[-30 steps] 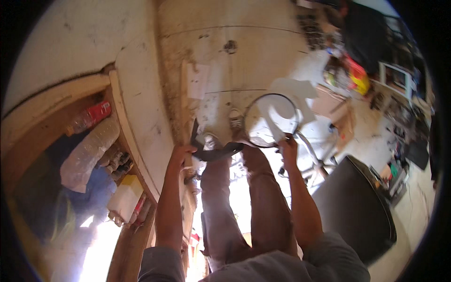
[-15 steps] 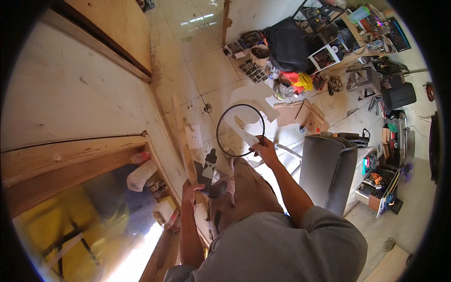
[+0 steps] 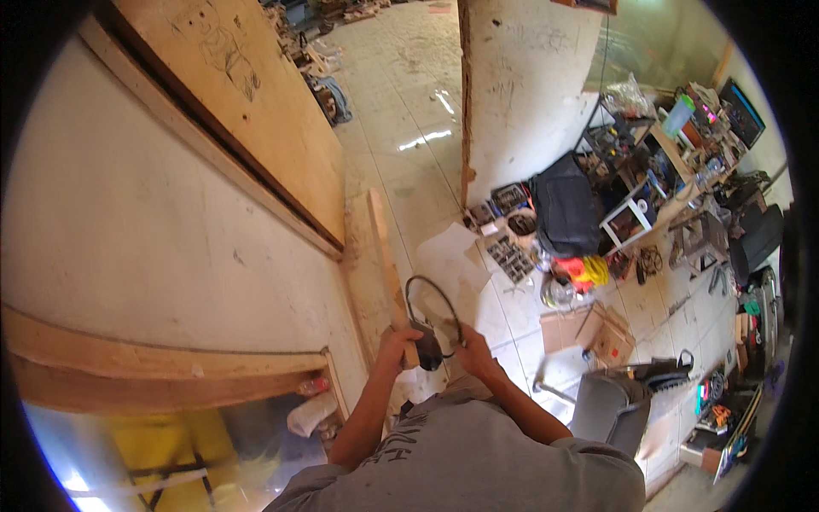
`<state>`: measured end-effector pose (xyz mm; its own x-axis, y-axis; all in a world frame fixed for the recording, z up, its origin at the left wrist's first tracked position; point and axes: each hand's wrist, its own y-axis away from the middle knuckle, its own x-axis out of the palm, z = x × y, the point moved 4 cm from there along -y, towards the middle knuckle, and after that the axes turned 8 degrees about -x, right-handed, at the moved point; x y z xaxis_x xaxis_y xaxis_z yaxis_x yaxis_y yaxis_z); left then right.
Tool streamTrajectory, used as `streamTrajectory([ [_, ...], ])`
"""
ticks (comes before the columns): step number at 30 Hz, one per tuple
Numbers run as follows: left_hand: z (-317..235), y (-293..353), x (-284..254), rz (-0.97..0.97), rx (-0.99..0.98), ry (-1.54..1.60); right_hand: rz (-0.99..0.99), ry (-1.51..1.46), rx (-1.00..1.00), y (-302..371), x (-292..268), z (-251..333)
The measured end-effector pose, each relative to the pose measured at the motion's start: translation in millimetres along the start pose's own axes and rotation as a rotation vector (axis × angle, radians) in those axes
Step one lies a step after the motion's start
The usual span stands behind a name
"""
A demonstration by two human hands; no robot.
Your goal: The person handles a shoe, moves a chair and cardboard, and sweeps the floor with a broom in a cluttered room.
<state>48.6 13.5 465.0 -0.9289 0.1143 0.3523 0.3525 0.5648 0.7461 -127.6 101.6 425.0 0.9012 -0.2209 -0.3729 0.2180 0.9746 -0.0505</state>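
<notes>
While both forearms reach out past the grey shirt (image 3: 512, 452), the left hand (image 3: 397, 348) has its fingers curled round the lower part of a wooden strip (image 3: 386, 247), thumb across it. Black piece (image 3: 429, 350) sits at the thumb tip; cannot tell what supports it. Right hand (image 3: 478, 354): fingers pinched on the rim of a thin black hoop (image 3: 449, 304), which stands just right of the strip, above the tiled floor (image 3: 409, 183).

Writing noted: dark lettering (image 3: 386, 454) on the shirt, partly bent out of reading; a line drawing (image 3: 222, 47) on the wooden panel (image 3: 290, 136) at upper left. Bottle (image 3: 314, 386) at lower left shows red; its print is too small to tell. Flattened cardboard (image 3: 610, 337) lies to the right, near a black bag (image 3: 566, 205).
</notes>
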Motion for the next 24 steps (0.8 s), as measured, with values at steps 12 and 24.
streamTrajectory([
  [12,-159.9,-152.4,67.6,0.045,-0.062,0.010,0.185,-0.479,0.226,-230.4,-15.3,35.1],
  [24,-439.8,-344.3,69.7,0.200,-0.056,-0.115,0.057,-0.407,0.220,-546.8,23.3,59.9],
])
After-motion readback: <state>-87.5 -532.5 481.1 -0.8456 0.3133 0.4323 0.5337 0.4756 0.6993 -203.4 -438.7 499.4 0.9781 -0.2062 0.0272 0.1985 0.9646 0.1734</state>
